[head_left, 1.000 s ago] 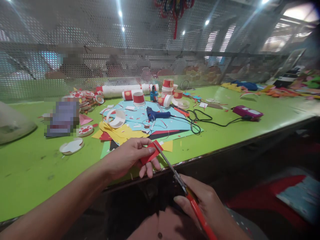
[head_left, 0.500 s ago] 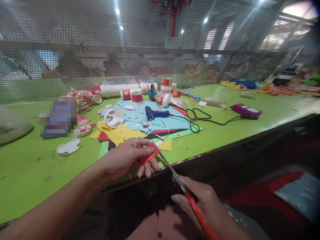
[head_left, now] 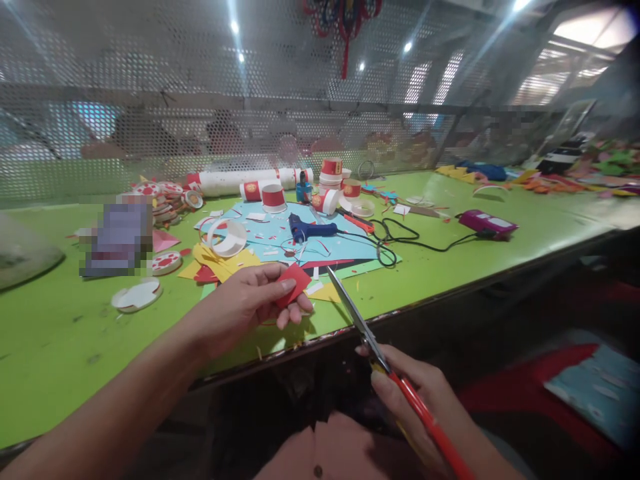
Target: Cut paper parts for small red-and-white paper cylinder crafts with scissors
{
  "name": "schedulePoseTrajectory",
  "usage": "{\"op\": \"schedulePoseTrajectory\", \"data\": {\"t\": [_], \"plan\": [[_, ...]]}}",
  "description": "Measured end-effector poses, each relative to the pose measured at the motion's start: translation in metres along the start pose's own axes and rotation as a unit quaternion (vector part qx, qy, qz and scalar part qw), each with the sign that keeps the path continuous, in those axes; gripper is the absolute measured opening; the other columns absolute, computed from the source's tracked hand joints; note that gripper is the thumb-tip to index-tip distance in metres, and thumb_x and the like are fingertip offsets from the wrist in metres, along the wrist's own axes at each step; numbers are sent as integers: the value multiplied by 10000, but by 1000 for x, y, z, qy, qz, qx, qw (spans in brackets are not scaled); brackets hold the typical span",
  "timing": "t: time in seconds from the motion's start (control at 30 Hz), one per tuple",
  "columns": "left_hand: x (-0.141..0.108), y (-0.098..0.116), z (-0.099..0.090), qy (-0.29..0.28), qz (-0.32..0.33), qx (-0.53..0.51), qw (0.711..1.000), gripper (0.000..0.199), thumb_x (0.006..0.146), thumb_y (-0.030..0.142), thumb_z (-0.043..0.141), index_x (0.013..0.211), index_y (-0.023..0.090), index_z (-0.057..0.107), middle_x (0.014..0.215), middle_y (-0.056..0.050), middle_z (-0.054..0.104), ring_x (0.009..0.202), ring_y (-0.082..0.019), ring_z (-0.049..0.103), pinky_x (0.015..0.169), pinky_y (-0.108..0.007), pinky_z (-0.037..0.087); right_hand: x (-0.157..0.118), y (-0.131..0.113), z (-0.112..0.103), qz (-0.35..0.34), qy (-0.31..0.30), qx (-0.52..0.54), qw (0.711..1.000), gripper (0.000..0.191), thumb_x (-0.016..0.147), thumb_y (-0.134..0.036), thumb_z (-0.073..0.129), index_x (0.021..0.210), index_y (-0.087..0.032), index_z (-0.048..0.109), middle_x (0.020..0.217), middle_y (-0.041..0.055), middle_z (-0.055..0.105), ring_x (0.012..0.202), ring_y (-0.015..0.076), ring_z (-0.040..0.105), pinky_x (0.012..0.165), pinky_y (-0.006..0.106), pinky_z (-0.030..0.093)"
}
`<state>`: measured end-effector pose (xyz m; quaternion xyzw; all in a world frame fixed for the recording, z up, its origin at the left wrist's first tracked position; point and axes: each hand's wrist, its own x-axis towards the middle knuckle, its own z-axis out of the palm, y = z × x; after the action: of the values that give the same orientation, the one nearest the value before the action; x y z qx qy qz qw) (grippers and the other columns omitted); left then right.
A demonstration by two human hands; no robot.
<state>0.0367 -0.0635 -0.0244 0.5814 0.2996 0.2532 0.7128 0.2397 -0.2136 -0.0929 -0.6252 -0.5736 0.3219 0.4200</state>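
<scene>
Between the thumb and fingers of my left hand [head_left: 265, 293] is a small piece of red paper [head_left: 294, 284], held just over the table's front edge. My right hand [head_left: 417, 393] grips a pair of scissors [head_left: 360, 320] with red handles. Their blades look closed together and point up and left, apart from the red paper. Behind my left hand lie yellow paper pieces [head_left: 220, 260] and a light blue sheet [head_left: 255, 233] strewn with scraps.
A blue glue gun [head_left: 315, 229] rests on the blue sheet, its black cord curling right. Paper cups [head_left: 274, 198] and a white roll [head_left: 235, 181] stand behind. A purple box [head_left: 487, 224] sits right on the green table [head_left: 60, 360]; a perforated metal screen [head_left: 190, 80] rises at the back.
The scissors have come away from the red paper, moving right and down with my right hand. My left hand has shifted slightly left and up with the paper.
</scene>
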Motion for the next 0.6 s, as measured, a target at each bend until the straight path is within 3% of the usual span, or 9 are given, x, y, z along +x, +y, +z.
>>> {"op": "schedulePoseTrajectory", "data": {"t": [0.13, 0.27, 0.37, 0.6], "plan": [[1, -2, 1, -11, -3, 7, 1000, 151, 872, 245, 585, 831, 104, 619, 815, -93, 707, 596, -88, 599, 558, -187, 480, -4, -1, -2, -13, -49, 15, 999, 402, 873, -522, 499, 1047, -186, 632, 697, -5, 568, 606, 145, 512, 543, 234, 424], [1, -3, 5, -32, -18, -9, 999, 146, 880, 255, 572, 842, 115, 575, 791, -97, 708, 565, -111, 629, 505, -203, 498, -3, -10, -1, -71, -94, 29, 993, 332, 889, -446, 504, 1070, -194, 620, 874, 40, 644, 794, 192, 590, 698, 266, 468], [0, -4, 7, -46, -33, -14, 998, 150, 890, 272, 556, 854, 127, 543, 793, -108, 715, 538, -121, 638, 464, -201, 493, 0, -15, 1, -90, -89, 15, 992, 294, 882, -381, 534, 1100, -196, 606, 959, 54, 658, 847, 203, 604, 746, 278, 466], [1, -4, 8, -58, -39, -6, 998, 160, 892, 281, 548, 850, 126, 558, 781, -108, 715, 518, -113, 634, 445, -182, 487, 3, -12, 3, -96, -90, -30, 991, 200, 862, -334, 562, 1002, -195, 599, 877, 45, 632, 798, 207, 590, 724, 295, 460]]}}
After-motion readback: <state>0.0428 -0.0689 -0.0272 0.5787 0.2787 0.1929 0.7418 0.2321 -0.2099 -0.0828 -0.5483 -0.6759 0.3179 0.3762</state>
